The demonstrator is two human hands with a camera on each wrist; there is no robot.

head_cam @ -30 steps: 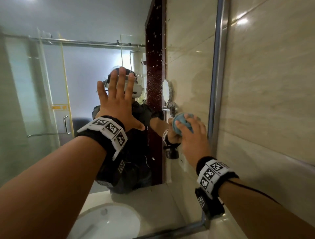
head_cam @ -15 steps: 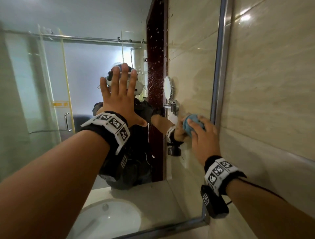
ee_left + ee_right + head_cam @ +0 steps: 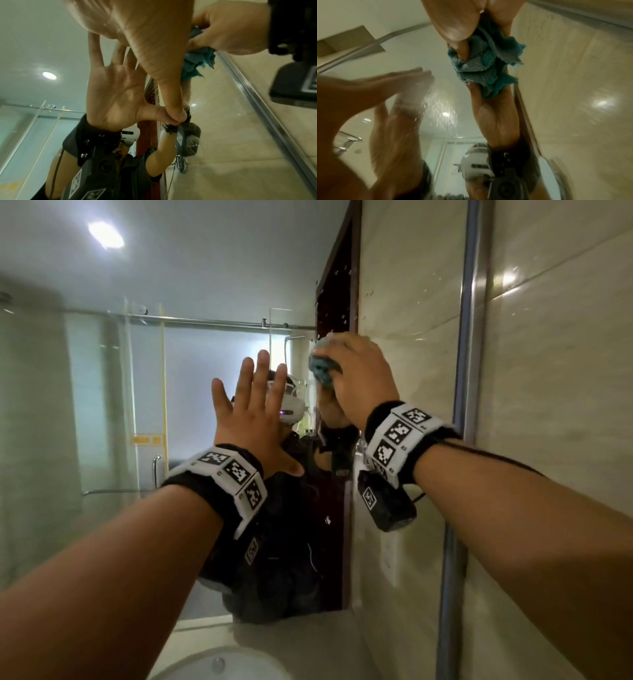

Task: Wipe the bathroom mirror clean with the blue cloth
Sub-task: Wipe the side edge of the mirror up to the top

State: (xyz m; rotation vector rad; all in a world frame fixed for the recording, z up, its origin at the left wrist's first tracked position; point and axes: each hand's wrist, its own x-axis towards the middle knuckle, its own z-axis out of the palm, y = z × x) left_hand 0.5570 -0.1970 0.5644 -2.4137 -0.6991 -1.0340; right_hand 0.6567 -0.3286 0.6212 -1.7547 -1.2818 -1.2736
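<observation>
The bathroom mirror [image 3: 102, 371] fills most of the head view, with water droplets on the glass near its upper middle. My right hand [image 3: 356, 371] grips the bunched blue cloth [image 3: 322, 368] and presses it against the glass, just right of and above my left hand. The right wrist view shows the cloth [image 3: 484, 65] crumpled under my fingers [image 3: 453, 20], meeting its own reflection. My left hand [image 3: 253, 412] lies flat on the mirror with fingers spread and straight. In the left wrist view its thumb touches the glass, and the cloth [image 3: 197, 60] is beside it.
A metal frame strip [image 3: 469, 371] ends the mirror on the right, with a beige tiled wall [image 3: 565, 405] beyond it. The mirror reflects a white sink basin [image 3: 222, 666] at the bottom and a glass shower door [image 3: 147, 405] on the left.
My right hand has carried the cloth up and to the left across the glass, from near the frame to beside my left hand. The left hand has stayed flat on the mirror.
</observation>
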